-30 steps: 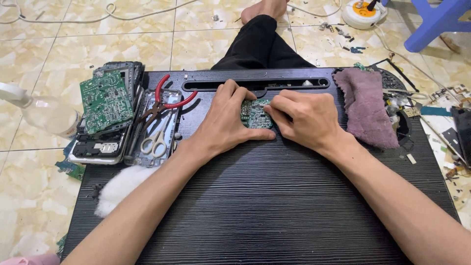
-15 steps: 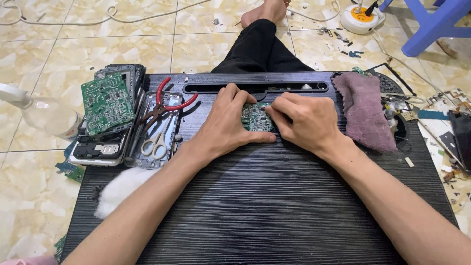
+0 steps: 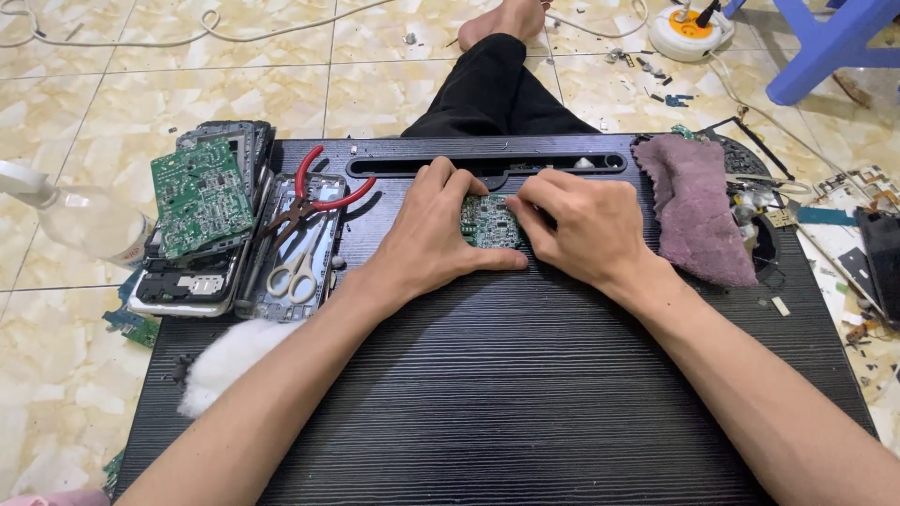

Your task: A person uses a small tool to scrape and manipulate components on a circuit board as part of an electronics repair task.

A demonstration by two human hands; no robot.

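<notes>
A small green circuit board [image 3: 489, 222] lies on the black ribbed work board [image 3: 487, 394], near its far slot. My left hand [image 3: 431, 234] presses on the circuit board's left side, thumb along its near edge. My right hand [image 3: 586, 225] covers its right side, fingers curled at the edge. Both hands grip the small board between them; part of it is hidden under the fingers.
At the left, a larger green circuit board [image 3: 199, 194] rests on stacked phone frames, with red-handled pliers [image 3: 314, 199] and scissors [image 3: 295, 272] beside them. White cotton [image 3: 230, 361] lies near left. A mauve cloth [image 3: 698, 206] lies at right. My leg [image 3: 492, 89] stretches over the tiled floor.
Both hands stay on the small circuit board; fingers shift only slightly. The view has drifted a little.
</notes>
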